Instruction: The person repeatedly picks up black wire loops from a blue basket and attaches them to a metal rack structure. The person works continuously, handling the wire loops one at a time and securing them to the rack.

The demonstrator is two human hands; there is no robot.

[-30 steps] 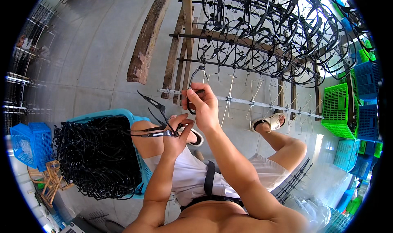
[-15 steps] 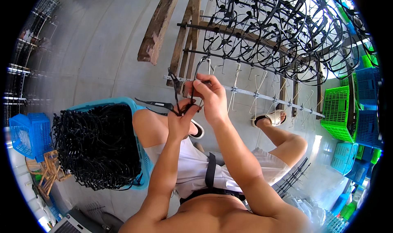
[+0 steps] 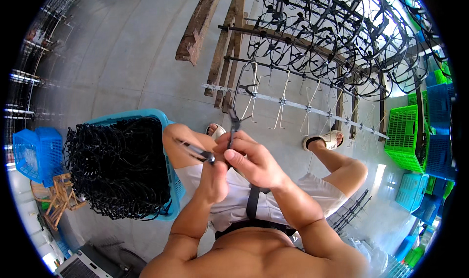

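My left hand [image 3: 215, 180] and my right hand [image 3: 256, 164] are together above my lap, fingers closed on thin black plastic pieces. One black plastic piece [image 3: 235, 120] rises from between my fingers. Another black plastic strip [image 3: 191, 150], smeared by motion, sticks out to the left of my left hand. Which hand grips which part is partly hidden by the fingers. Just beyond, a curved black strip [image 3: 235, 94] hangs at the near end of the rack, by the pale wire hooks [image 3: 255, 82]. At my left, a light-blue basket [image 3: 161, 116] holds a heaped pile of similar black strips [image 3: 117, 168].
A wooden rack [image 3: 239, 14] carries many curved black pieces [image 3: 322, 38] on dark rods. A metal bar [image 3: 293, 103] with wire hooks crosses its near side. Green crates [image 3: 408, 136] stand at right, blue baskets [image 3: 36, 153] and a bamboo stool [image 3: 61, 195] at far left.
Both hands have drawn back toward my body and lower, with black pieces between them. A curved black strip now hangs free at the rack's near end, where my right hand was.
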